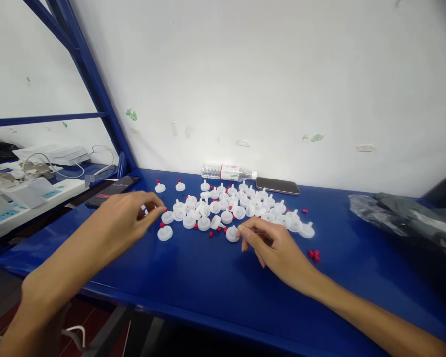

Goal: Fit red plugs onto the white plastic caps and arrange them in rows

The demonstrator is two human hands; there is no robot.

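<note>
On the blue table lies a spread of white spouted caps (203, 223), with small red tips (210, 234) scattered among them. My left hand (143, 213) is closed at the left end of the spread, its fingertips at the red tip of a white cap (167, 217). Just in front of it stands another white cap with a red tip (165, 232). My right hand (263, 240) has thumb and forefinger pinched at a white cap (232, 234) on the near side of the spread. Several red tips (314, 255) lie together to its right.
A clear bottle (228, 172) lies by the wall beside a dark phone (277, 186). Another phone (113, 191) is at the left, near white power strips (33, 203). Plastic wrap and dark fabric (412, 213) lie at the right.
</note>
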